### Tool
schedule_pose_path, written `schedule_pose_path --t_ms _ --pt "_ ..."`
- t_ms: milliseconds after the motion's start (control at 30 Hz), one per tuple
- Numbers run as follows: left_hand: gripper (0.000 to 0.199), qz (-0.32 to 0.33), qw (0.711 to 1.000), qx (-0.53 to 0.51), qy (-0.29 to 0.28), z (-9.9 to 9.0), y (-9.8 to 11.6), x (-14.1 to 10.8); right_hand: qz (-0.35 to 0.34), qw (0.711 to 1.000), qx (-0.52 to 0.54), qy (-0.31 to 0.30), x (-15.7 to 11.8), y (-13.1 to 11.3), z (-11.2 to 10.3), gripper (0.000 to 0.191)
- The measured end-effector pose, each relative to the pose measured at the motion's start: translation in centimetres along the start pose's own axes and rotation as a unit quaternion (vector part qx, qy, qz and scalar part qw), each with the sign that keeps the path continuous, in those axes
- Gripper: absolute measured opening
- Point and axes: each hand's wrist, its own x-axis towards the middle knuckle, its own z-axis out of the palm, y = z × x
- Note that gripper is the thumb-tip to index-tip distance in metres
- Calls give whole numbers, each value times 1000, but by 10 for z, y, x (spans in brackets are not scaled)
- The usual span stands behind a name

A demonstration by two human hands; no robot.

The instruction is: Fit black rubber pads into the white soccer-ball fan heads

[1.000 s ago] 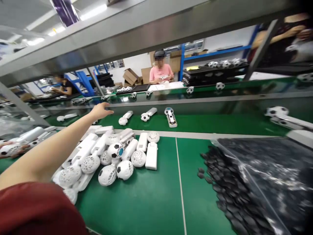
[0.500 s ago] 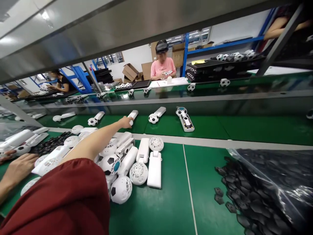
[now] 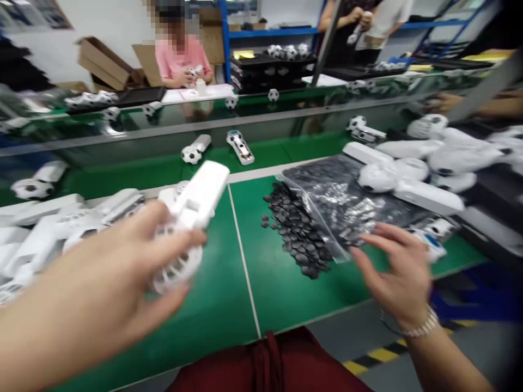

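Observation:
My left hand (image 3: 134,250), blurred by motion, is closed around a white handheld fan (image 3: 208,188) above the green table. The fan's round vented head is partly covered by my fingers, and its handle points up and away. To the right, my right hand (image 3: 394,272) is raised with fingers apart and nothing in it. It is nearest to a clear plastic bag (image 3: 335,190) of small black pieces. A heap of loose black pieces (image 3: 300,231) lies beside the bag's opening.
White fans (image 3: 36,234) are piled on the left, with more white fans (image 3: 433,158) on the right. Past the table edge, a green belt (image 3: 155,169) carries football-patterned fans (image 3: 196,151). A person in pink (image 3: 180,60) works across the line.
My left hand has come back from the fan on the belt and now holds a white fan over the table. My right hand has come into view; the view has swung right.

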Motion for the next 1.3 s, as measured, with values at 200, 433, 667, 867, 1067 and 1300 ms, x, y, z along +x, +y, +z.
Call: schedule_pose_path --t_ms 200,433,667,867,1067,1300 --pt "37 117 978 -1 -171 82 72 -26 -53 962 120 -240 27 -27 27 11" --pt "77 184 968 46 -162 83 57 -10 -97 936 -31 -338 49 -47 65 21" --pt "32 386 914 73 -99 100 61 16 -91 911 -75 -395 63 -48 86 12" --pt "16 193 973 64 -114 106 62 5 -112 902 -23 -416 66 -52 86 6" --pt "44 38 997 18 -69 124 52 4 -110 918 100 -367 58 -60 73 20" --pt "72 15 995 -6 -103 128 52 8 -54 905 255 -337 31 -71 48 11"
